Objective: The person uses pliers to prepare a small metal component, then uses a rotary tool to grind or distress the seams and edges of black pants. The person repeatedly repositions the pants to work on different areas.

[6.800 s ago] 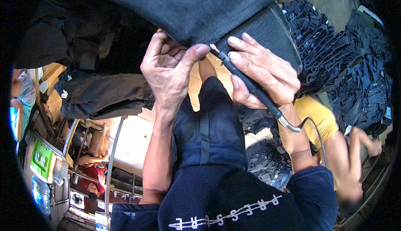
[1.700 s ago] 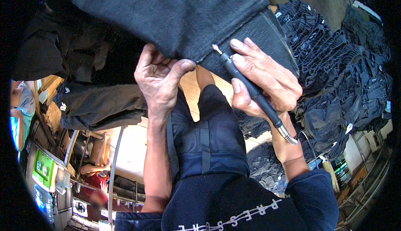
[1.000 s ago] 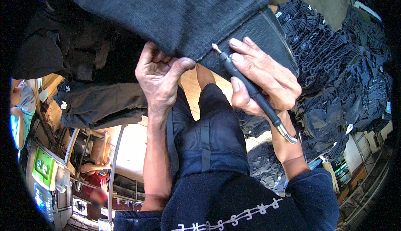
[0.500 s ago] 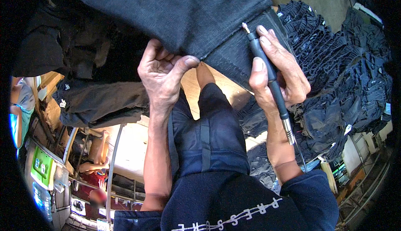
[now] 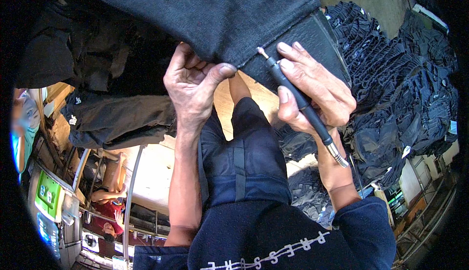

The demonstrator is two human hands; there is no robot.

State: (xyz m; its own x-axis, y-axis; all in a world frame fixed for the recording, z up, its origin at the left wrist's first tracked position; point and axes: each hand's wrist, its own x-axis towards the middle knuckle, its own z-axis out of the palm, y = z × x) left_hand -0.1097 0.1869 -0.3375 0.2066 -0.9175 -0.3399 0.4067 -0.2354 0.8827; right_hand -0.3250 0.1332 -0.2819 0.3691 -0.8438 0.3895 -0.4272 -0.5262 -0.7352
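Head view. Landmark: the dark garment [image 5: 205,16].
- Garment: one, spread at the upper middle, its hem running slantwise; the task's cloth.
- Flat black panel [image 5: 303,45]: extends beyond the garment's hem, partly covered by the right hand.
- Left hand [image 5: 195,82]: at the garment's lower corner, thumb and fingers pinched together on its edge, hiding that corner.
- Right hand [image 5: 317,87]: to the right of the garment, fingers and thumb wrapped about a slim black pen-shaped tool [image 5: 303,103].
- Tool: pale pinkish tip just beside the garment's hem; contact cannot be told. Spring collar at the rear.
- Heap of gathered dark cloth [image 5: 405,84]: right of the garment, beyond the panel.
- Dark cloth pile [image 5: 68,40]: left of the garment, in shadow.
- Folded dark cloth [image 5: 122,118]: below and left of the garment, white mark at one end.
- Metal pole [image 5: 130,197], green tray [image 5: 48,195], clear bottle [image 5: 48,233], person in red [image 5: 108,210]: well apart from the garment, lower left.
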